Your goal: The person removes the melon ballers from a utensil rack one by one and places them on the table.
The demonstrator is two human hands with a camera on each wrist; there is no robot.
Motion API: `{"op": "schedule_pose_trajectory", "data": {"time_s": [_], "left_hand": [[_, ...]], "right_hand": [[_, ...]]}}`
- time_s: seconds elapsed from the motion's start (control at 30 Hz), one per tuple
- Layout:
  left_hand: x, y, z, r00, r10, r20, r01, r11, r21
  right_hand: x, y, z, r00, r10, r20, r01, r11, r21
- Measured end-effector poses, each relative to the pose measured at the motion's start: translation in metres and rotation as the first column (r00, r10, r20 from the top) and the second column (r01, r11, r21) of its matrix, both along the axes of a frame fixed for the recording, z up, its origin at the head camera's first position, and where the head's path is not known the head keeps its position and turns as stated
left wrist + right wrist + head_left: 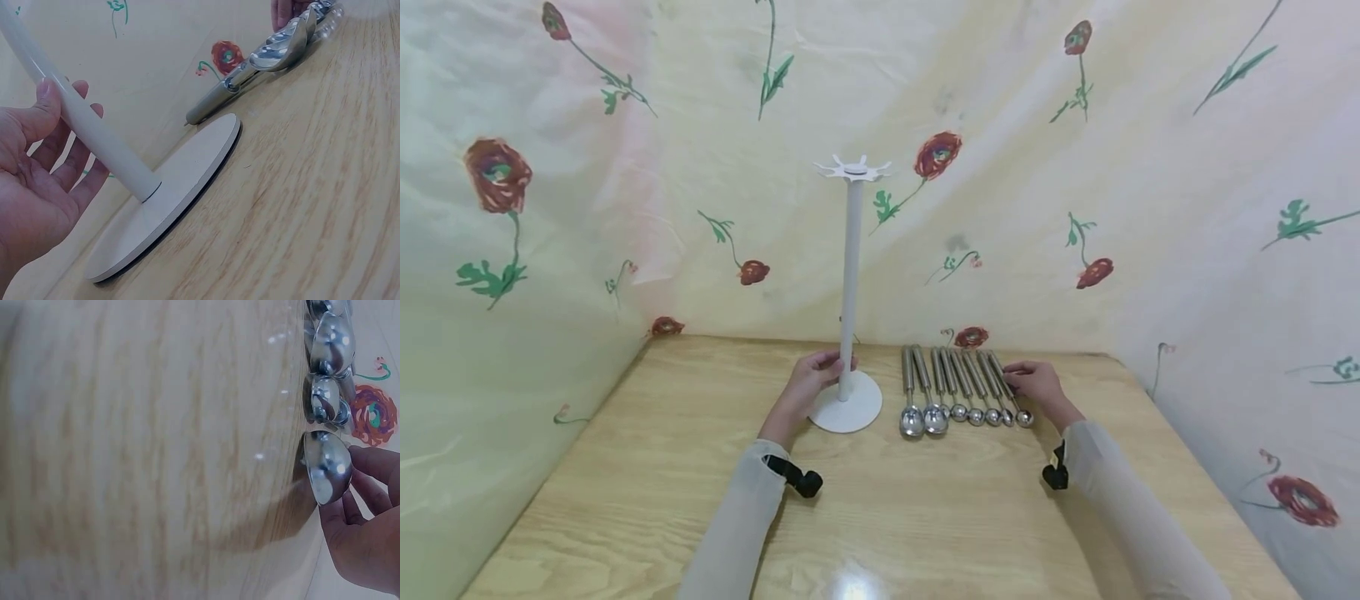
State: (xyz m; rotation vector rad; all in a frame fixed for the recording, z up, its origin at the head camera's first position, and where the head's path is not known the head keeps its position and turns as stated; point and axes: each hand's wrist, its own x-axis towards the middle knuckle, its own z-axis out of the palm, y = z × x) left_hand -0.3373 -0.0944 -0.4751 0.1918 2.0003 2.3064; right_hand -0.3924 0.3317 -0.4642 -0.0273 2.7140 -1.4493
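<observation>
A white stand (850, 275) has a round base on the table and a slotted, star-shaped top. My left hand (811, 381) holds its pole just above the base, thumb on one side and fingers behind, as the left wrist view shows. To the right lies a row of steel scoops (958, 383), handles away from me and bowls toward me. At the row's right end, my right hand (1036, 383) pinches the handle of the last scoop (328, 467). In the right wrist view its round bowl partly hides where the fingers meet the handle.
The wooden table (917, 517) carries the stand and scoops near its back edge. Flower-printed cloth (1022, 167) hangs behind and at both sides. Two scoops at the row's left end have larger, oval bowls (912, 421). Black cameras (807, 483) are strapped to both wrists.
</observation>
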Motion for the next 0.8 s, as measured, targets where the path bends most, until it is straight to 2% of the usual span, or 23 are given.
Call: {"op": "schedule_pose_trajectory", "data": {"time_s": [0.23, 0.53, 0.8], "left_hand": [[-0.0001, 0.0011, 0.0013, 1.000, 0.006, -0.016, -0.005, 1.000, 0.030], [-0.0003, 0.0040, 0.0003, 1.000, 0.010, -0.009, -0.010, 1.000, 0.019], [-0.0031, 0.0020, 0.0012, 1.000, -0.007, -0.007, 0.007, 1.000, 0.010]], "right_hand": [[-0.0034, 0.0014, -0.0011, 1.000, 0.007, -0.009, -0.007, 1.000, -0.007], [-0.0004, 0.0037, -0.0014, 1.000, -0.011, -0.010, 0.011, 1.000, 0.013], [-0.0001, 0.0021, -0.0011, 1.000, -0.013, -0.007, 0.013, 1.000, -0.015]]}}
